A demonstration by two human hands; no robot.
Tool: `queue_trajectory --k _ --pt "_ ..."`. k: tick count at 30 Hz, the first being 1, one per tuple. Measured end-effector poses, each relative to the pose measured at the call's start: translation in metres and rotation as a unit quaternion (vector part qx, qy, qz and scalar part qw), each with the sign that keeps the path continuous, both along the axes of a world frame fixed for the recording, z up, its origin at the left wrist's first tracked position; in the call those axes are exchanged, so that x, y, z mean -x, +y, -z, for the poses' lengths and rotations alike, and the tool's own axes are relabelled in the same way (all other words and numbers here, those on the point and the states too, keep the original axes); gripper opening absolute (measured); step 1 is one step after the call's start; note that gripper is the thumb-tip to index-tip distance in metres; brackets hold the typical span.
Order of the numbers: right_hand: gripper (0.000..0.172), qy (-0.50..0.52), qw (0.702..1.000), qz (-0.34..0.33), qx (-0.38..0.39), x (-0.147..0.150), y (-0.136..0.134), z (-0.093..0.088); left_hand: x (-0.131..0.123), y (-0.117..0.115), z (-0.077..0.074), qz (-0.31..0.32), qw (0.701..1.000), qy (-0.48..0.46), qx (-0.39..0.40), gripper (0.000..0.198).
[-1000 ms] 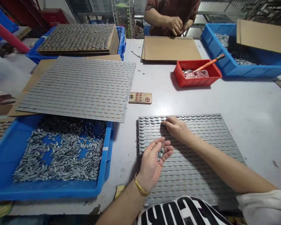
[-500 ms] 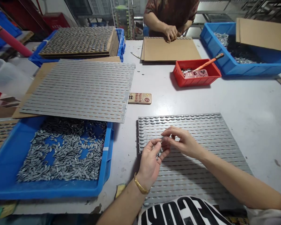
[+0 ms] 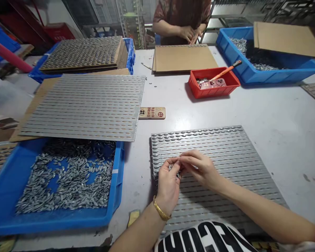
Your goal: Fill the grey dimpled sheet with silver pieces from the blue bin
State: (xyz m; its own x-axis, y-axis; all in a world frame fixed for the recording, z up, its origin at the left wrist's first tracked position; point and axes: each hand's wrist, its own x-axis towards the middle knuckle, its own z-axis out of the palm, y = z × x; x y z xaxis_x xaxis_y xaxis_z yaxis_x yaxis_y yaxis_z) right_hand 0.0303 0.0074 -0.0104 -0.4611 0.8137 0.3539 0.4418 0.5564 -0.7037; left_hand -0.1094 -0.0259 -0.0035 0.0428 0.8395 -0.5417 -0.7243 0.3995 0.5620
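My left hand (image 3: 168, 183), a gold bracelet at its wrist, is curled around several small grey spindle-shaped metal pieces (image 3: 170, 168). Against its fingertips, my right hand (image 3: 201, 168) is closed in a pinch; whatever lies between those fingertips is too small to make out. Both hands are over the left part of a grey slotted board (image 3: 225, 154). Similar metal pieces (image 3: 196, 132) sit in rows along the board's far edge and down its left edge.
At left, a blue bin (image 3: 118, 185) holds many loose metal pieces, with another slotted board (image 3: 89, 105) across its back. A phone-like case (image 3: 157, 113) pokes out beside it. Farther back are a red box (image 3: 212, 91), a blue bin (image 3: 265, 77) and a co-worker's hands (image 3: 190, 34) at cardboard.
My right hand has drawn closer against my left fingertips. The view has shifted slightly. The co-worker's hands have come together behind the cardboard's far edge.
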Motion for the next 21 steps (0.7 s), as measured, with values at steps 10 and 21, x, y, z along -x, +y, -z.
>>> queue_trajectory --k 10,21 --pt "0.019 -0.045 0.992 0.096 -0.065 -0.029 0.038 0.009 0.020 0.012 -0.018 -0.019 0.996 -0.041 0.077 0.019" --pt "0.025 -0.242 0.950 0.077 -0.185 -0.028 0.077 0.040 0.013 -0.001 -0.010 0.045 0.996 -0.043 0.059 0.013"
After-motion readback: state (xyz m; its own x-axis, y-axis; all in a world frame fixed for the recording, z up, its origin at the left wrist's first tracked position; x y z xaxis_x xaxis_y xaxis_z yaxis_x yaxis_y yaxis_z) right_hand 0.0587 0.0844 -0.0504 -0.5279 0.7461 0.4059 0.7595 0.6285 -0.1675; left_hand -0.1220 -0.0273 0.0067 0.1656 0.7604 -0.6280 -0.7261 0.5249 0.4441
